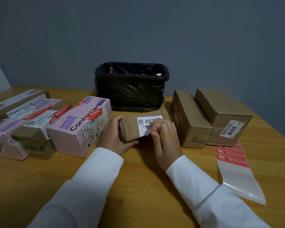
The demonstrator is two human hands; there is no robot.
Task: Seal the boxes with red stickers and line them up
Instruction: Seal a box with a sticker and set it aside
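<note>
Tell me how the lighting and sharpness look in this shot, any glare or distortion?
Head view: dim, even light with soft shadows; glare glints on the black bin liner and the sticker strip; wide-angle bending curves the table edges; the box label print is soft, barely legible.

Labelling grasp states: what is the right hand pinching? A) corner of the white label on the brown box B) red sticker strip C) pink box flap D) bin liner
A: the right hand pinches the lifted corner of the white label on the brown box.
</note>
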